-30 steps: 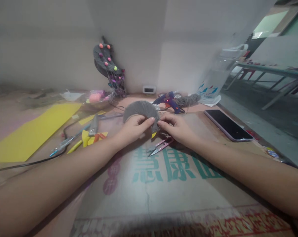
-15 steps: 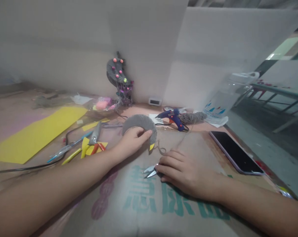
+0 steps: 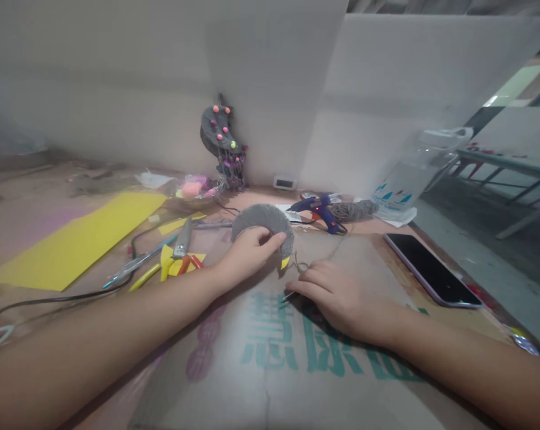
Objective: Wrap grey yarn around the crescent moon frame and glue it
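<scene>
A grey crescent (image 3: 263, 216) wrapped in yarn, yellow showing at its lower tip, is held on the cardboard (image 3: 270, 382). My left hand (image 3: 252, 248) is closed on it, thumb on its right side. My right hand (image 3: 336, 292) lies lower to the right, fingers curled around small thread snips (image 3: 288, 297). Only a narrow bit of their blades shows; the rest is hidden under the hand. Between the crescent's tip and my right hand curls a loose grey yarn end (image 3: 299, 263).
Left lie yellow-handled pliers (image 3: 182, 242), a black cable (image 3: 55, 300) and a yellow sheet (image 3: 82, 239). Behind are a blue glue gun (image 3: 318, 209), a yarn bundle (image 3: 354, 209) and a finished-looking crescent with pompoms (image 3: 216, 131). Right are a phone (image 3: 431, 269) and a bottle (image 3: 399, 173).
The view has shifted slightly, so most things sit further right. The snips' two spread blades showed before; now just a slim part sticks out from my right hand. My left hand keeps its hold.
</scene>
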`<state>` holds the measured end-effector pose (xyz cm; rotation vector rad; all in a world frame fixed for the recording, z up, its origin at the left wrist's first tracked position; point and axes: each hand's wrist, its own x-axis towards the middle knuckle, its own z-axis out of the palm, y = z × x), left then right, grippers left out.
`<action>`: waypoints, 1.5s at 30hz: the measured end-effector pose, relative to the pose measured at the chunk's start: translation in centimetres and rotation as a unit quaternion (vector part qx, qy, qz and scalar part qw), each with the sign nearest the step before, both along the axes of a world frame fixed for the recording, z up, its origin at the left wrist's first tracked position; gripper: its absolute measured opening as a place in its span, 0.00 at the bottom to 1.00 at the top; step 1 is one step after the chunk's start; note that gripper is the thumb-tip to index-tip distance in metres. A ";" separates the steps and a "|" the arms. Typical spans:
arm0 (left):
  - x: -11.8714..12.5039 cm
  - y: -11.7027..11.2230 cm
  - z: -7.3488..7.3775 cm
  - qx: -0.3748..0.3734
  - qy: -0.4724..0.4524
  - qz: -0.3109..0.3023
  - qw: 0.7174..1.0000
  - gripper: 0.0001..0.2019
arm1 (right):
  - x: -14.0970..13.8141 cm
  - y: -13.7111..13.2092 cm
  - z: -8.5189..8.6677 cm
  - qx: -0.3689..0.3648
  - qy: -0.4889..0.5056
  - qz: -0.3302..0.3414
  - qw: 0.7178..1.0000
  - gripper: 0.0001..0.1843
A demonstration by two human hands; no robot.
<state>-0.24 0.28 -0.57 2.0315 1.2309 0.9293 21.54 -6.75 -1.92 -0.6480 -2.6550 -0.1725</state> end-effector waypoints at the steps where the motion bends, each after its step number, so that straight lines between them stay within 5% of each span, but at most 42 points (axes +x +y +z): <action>1: 0.0 0.0 0.0 0.002 -0.001 -0.001 1.000 0.23 | 0.1 0.1 -0.2 0.001 0.009 -0.009 1.000 0.17; 15: 0.0 0.0 0.0 0.011 0.004 -0.012 1.000 0.24 | 0.6 0.7 -0.4 -0.036 0.080 -0.079 0.993 0.20; 24: 0.1 -0.5 0.3 0.015 0.031 -0.013 0.999 0.23 | 0.2 1.2 1.8 -0.088 0.111 -0.177 0.974 0.13; 39: 0.3 -1.0 0.6 0.024 0.036 -0.016 0.999 0.23 | -1.0 0.8 2.8 -0.113 0.096 -0.193 0.970 0.11; 45: 0.4 -0.9 0.7 0.019 0.026 -0.024 0.999 0.23 | -0.6 0.9 2.3 -0.072 0.093 -0.175 0.978 0.11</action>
